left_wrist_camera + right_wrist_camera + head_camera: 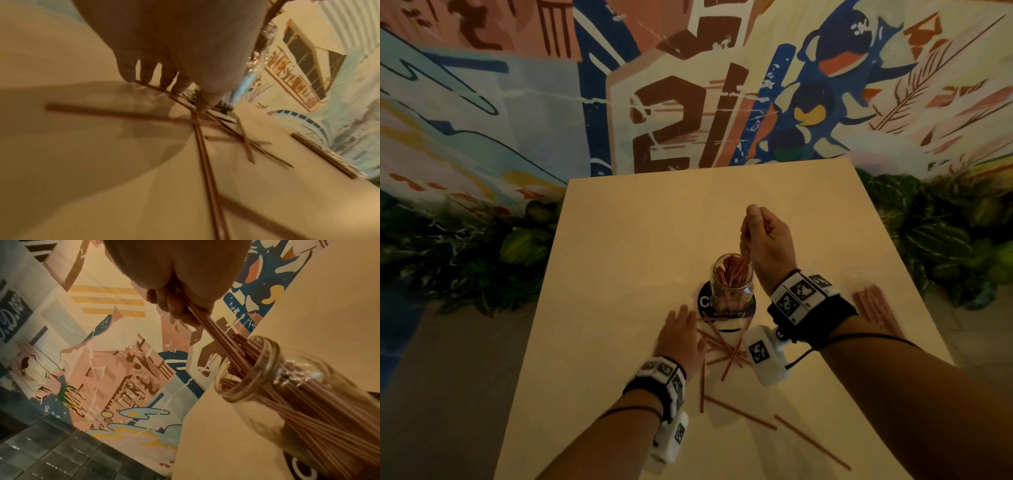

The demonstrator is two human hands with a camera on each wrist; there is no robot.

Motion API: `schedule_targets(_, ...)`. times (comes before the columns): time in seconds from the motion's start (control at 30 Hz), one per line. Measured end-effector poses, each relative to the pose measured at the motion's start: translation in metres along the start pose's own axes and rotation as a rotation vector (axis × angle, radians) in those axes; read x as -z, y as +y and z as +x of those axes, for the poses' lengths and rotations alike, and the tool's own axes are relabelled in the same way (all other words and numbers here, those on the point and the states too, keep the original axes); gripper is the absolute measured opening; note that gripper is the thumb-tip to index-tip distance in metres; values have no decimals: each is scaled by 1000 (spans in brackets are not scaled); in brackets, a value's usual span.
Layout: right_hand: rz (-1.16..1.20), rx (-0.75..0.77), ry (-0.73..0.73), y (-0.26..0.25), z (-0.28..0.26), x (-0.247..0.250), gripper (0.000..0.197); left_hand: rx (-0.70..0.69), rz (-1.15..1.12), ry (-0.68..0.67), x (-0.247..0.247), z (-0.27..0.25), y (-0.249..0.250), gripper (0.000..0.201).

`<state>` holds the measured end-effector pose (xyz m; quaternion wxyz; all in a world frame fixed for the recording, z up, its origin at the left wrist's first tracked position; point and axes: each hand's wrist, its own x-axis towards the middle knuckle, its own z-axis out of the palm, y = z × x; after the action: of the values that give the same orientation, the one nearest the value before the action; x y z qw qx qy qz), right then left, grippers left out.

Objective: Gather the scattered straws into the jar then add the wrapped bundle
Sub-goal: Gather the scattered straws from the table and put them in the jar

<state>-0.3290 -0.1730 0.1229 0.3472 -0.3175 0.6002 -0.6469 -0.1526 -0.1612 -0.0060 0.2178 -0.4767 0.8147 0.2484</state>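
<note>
one jar [732,281], one wrapped bundle [870,306], one coaster [705,301]; loose straws [726,349] too tangled to count.

Clear glass jar [732,281], upright on a dark round coaster, near the table's middle, packed with thin reddish-brown straws leaning fanned against the rim. A few more straws [207,324] slanting into the mouth from above, lower ends inside, upper ends pinched. Loose straws [726,349] criss-crossed in a heap just toward the near edge from the jar, others scattered singly closer to that edge. Wrapped bundle [870,306] flat by the right edge, well apart from the jar.
</note>
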Motion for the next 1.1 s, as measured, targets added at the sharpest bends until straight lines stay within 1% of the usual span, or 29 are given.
schedule_targets(0.13, -87, -48, -30, 16, -2, -11, 41, -14, -4, 37, -20, -34, 15, 64)
schedule_targets(0.23, -256, -41, -71, 27, -2, -14, 40, -53, -7, 34, -31, -51, 22, 60)
schedule_targets(0.3, -413, 17, -102, 33, -4, -14, 38, -112, -3, 16, -36, -59, 23, 57)
schedule_targets(0.4, -630, 137, -141, 40, -10, -16, 38, -135, 6, -12, -40, -64, 18, 64)
schedule_targets(0.5, -707, 182, -159, 42, -11, -15, 39, -95, -1, -4, -35, -60, 11, 67)
schedule_targets(0.57, -732, 190, -197, 39, -11, -14, 38, -78, -15, 22, -28, -58, 6, 64)
schedule_targets(0.6, -758, 217, -207, 38, -11, -14, 37, -76, -18, 37, -25, -57, 4, 62)
schedule_targets(0.67, -886, 334, -154, 34, -12, -12, 39, -75, -24, 61, -21, -59, 1, 60)
schedule_targets(0.7, -964, 364, -109, 33, -11, -9, 40, -64, -32, 60, -21, -60, -1, 61)
schedule_targets(0.73, -1021, 337, -82, 32, -10, -6, 39, -43, -46, 48, -22, -61, -2, 63)
schedule_targets(0.77, -1046, 273, -83, 33, -9, -3, 39, -18, -60, 30, -23, -62, -4, 66)
schedule_targets(0.87, -1122, 88, -192, 45, -12, 2, 51, 35, -88, -27, -33, -68, -5, 73)
schedule_targets(0.93, -1217, 2, -286, 54, -18, 2, 59, 31, -104, -39, -40, -72, -4, 70)
schedule_targets(0.97, -1227, -37, -300, 56, -21, 2, 65, 23, -118, -40, -42, -74, -2, 68)
schedule_targets(1.03, -1164, -60, -263, 52, -23, 1, 78, -6, -145, -21, -44, -77, 3, 62)
schedule_targets(1.1, -1104, 33, -204, 44, -27, 0, 84, -30, -164, 17, -44, -79, 6, 57)
